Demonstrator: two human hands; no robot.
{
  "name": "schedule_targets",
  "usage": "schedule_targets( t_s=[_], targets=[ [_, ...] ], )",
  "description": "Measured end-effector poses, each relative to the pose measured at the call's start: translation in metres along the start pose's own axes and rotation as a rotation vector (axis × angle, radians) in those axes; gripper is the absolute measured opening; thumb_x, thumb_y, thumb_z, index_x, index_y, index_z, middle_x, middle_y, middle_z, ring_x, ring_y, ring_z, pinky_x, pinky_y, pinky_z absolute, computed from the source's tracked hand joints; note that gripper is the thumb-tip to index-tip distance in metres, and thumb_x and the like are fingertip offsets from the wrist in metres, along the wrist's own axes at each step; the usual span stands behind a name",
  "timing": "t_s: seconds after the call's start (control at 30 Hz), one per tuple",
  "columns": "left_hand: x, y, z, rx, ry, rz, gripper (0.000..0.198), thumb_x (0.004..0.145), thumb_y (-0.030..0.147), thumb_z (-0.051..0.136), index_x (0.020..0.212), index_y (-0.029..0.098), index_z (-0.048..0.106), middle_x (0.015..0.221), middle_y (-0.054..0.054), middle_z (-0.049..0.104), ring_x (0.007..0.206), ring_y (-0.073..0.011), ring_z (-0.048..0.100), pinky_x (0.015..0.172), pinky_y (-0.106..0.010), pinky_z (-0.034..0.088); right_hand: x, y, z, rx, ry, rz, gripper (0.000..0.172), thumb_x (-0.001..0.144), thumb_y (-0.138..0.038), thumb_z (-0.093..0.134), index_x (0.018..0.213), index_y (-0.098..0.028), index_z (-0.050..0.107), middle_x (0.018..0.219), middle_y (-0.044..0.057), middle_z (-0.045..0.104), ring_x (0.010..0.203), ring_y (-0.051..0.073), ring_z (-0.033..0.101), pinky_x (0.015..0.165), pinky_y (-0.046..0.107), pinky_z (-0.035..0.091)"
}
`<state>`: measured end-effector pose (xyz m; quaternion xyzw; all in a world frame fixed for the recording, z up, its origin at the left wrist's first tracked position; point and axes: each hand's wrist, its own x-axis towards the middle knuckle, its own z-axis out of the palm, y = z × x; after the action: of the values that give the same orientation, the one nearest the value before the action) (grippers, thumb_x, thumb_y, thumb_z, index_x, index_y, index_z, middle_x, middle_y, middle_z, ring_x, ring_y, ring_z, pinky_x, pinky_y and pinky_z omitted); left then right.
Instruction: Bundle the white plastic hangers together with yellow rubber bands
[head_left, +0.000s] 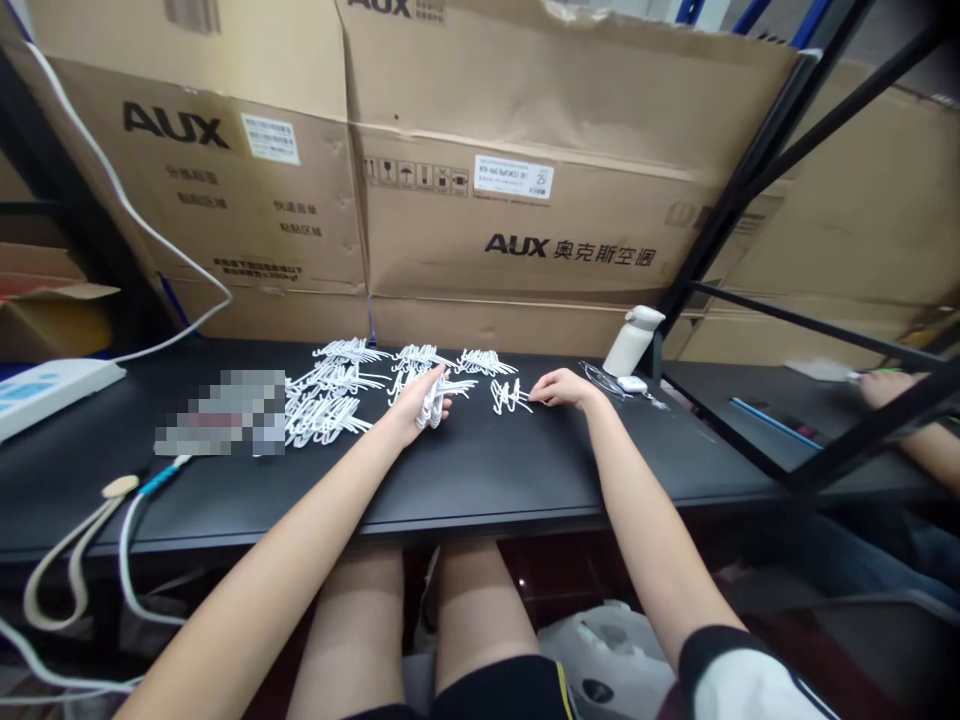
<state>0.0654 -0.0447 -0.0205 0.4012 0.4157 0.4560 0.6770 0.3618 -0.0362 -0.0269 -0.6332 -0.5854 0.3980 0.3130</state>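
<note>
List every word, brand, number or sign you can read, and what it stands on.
"AUX": left cardboard panel
"AUX 奥克斯空调": wide cardboard panel
"AUX", partly cut off: wide panel, top edge of picture
"25": white label on the wide panel
Umbrella sign, among other pictograms: left of that label
Too small or blurred: that label's remaining print, the left panel's smaller lettering and sticker.

Soft overhead-like light, slight blur, wide-angle edge stretch

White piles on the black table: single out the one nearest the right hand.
The small, sparse pile at the fingertips of the right hand; the other piles lie behind it or farther left.
</note>
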Motion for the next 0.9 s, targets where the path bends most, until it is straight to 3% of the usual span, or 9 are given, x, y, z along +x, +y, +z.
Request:
schedule_targets(
  t_s=[0.13, 0.23, 0.4, 0.57, 0.67, 0.9],
  targets=[
    [0.002, -0.002, 0.000, 0.017, -0.001, 0.006, 0.030, 0.084, 0.043, 0.060, 0.087, 0.014, 0.061, 0.062, 0.000, 0.062, 0.042, -0.0086, 0.057, 0.038, -0.018, 0.048, 0.002, 0.002, -0.005, -0.068, 0.040, -0.022, 0.016, 0.049, -0.016, 0.081, 0.063, -0.015, 0.073, 0.060, 0.002, 0.067, 0.056, 0.010, 0.056, 0.041, 0.015, 0.038],
    [0.003, -0.003, 0.000, 0.041, -0.002, 0.019, 0.031, 0.083, 0.044, 0.062, 0.088, 0.014, 0.061, 0.061, 0.000, 0.062, 0.043, -0.0091, 0.058, 0.039, -0.018, 0.049, 0.006, 0.004, -0.005, -0.080, 0.130, -0.038, 0.016, 0.055, -0.016, 0.078, 0.070, -0.013, 0.073, 0.061, 0.003, 0.067, 0.052, 0.009, 0.052, 0.039, 0.016, 0.035],
    [0.003, -0.006, 0.004, 0.116, 0.002, 0.044, 0.031, 0.081, 0.044, 0.064, 0.089, 0.014, 0.061, 0.061, 0.000, 0.062, 0.044, -0.0097, 0.059, 0.040, -0.018, 0.049, 0.011, 0.001, 0.009, -0.073, 0.252, -0.087, 0.026, 0.074, -0.036, 0.068, 0.082, -0.011, 0.071, 0.076, 0.008, 0.071, 0.052, 0.008, 0.050, 0.042, 0.018, 0.036],
    [0.000, -0.006, 0.007, 0.171, -0.032, 0.055, 0.028, 0.085, 0.041, 0.059, 0.095, 0.014, 0.062, 0.063, -0.002, 0.063, 0.045, -0.0105, 0.059, 0.040, -0.019, 0.050, 0.015, -0.002, 0.026, -0.267, 0.288, -0.134, 0.034, 0.070, -0.048, 0.068, 0.069, -0.014, 0.070, 0.068, 0.005, 0.068, 0.059, 0.011, 0.054, 0.051, 0.020, 0.039],
    [-0.002, -0.006, 0.008, 0.191, -0.034, 0.046, 0.026, 0.087, 0.039, 0.056, 0.093, 0.014, 0.062, 0.063, -0.002, 0.062, 0.044, -0.0104, 0.058, 0.038, -0.019, 0.049, 0.016, -0.004, 0.032, -0.392, 0.300, -0.134, 0.028, 0.070, -0.043, 0.067, 0.064, -0.016, 0.067, 0.065, 0.002, 0.066, 0.063, 0.013, 0.056, 0.057, 0.021, 0.041],
    [0.000, -0.006, 0.007, 0.201, -0.042, 0.036, 0.025, 0.086, 0.038, 0.055, 0.092, 0.014, 0.061, 0.055, -0.001, 0.059, 0.040, -0.0098, 0.054, 0.035, -0.018, 0.045, 0.014, -0.009, 0.037, -0.437, 0.399, -0.076, 0.015, 0.069, -0.023, 0.061, 0.056, -0.018, 0.056, 0.065, 0.003, 0.065, 0.067, 0.014, 0.059, 0.063, 0.022, 0.043]
  ],
)
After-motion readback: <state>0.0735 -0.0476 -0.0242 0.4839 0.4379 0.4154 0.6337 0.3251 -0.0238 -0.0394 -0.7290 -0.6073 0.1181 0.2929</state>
